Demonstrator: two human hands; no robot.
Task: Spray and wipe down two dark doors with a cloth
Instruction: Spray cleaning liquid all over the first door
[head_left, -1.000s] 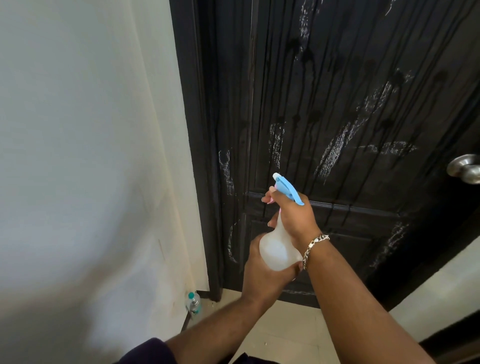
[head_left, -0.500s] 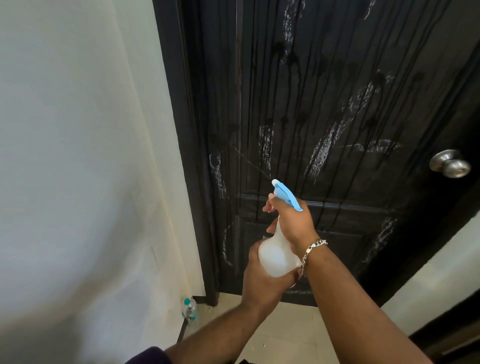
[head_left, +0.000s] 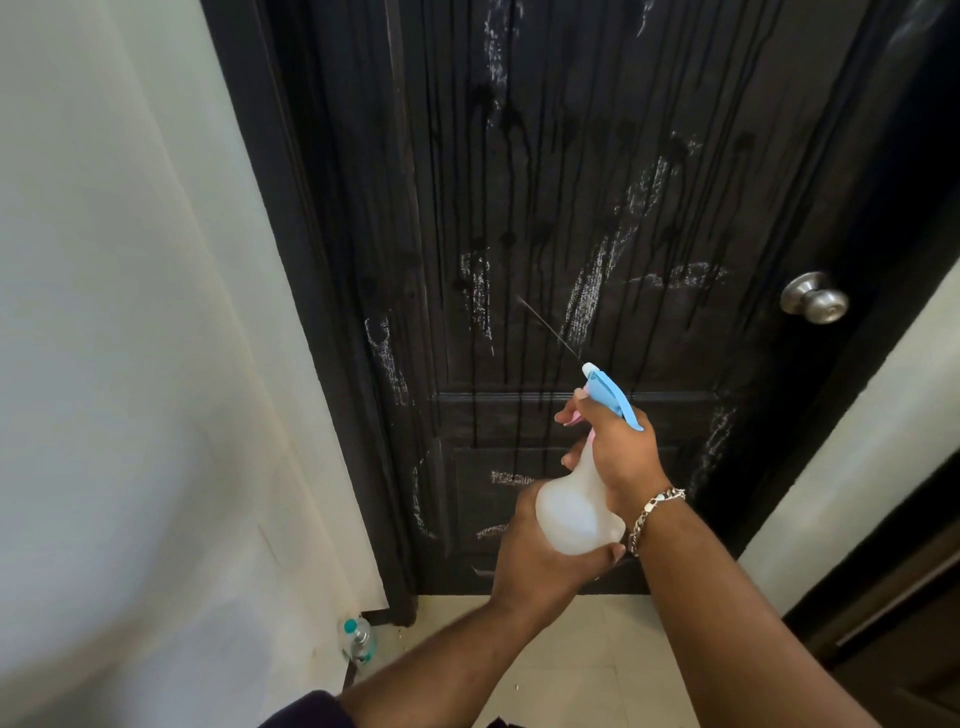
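Now, door: straight ahead of spray bottle, nozzle aimed up-left at it.
R hand: nearer door, curled round bottle neck, finger on trigger.
L hand: cups bottle base.

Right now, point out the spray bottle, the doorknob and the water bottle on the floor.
spray bottle (head_left: 576, 519), head view, on its translucent body.
doorknob (head_left: 826, 305), head view, on the round metal knob.
water bottle (head_left: 358, 642), head view, on its clear body.

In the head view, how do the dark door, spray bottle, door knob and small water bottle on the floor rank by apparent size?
1. dark door
2. spray bottle, though nearness enlarges it
3. door knob and small water bottle: alike, unranked
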